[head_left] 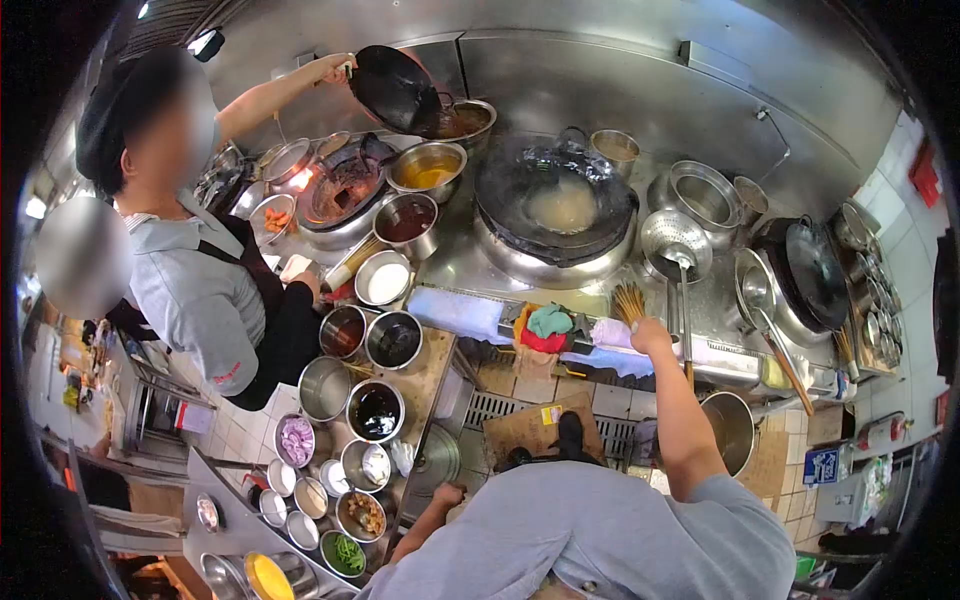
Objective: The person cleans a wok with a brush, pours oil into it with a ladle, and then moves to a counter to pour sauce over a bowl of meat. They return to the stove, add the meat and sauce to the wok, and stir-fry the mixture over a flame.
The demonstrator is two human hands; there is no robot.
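Note:
My right hand (652, 337) is closed around a bamboo wok brush (629, 301), its bristles pointing up and away from me at the stove's front edge. Beyond it, to the left, a black wok (500, 205) sits on its burner with cloudy liquid (565, 206) in the bottom. Just right of the brush, a perforated skimmer (676, 240) lies with its long handle toward me. Low at my left side, my left hand (449, 494) is curled closed beside the edge of the ingredient counter; whatever is inside its fingers, if anything, is hidden.
At left, a co-worker (200, 290) tips a black wok (392, 88) over a metal pot (470, 118). Flames show at the neighbouring burner (345, 185). Folded cloths (548, 322) lie on the front ledge. Several bowls, including chopped greens (344, 553), fill the left counter. Another wok (815, 270) stands right.

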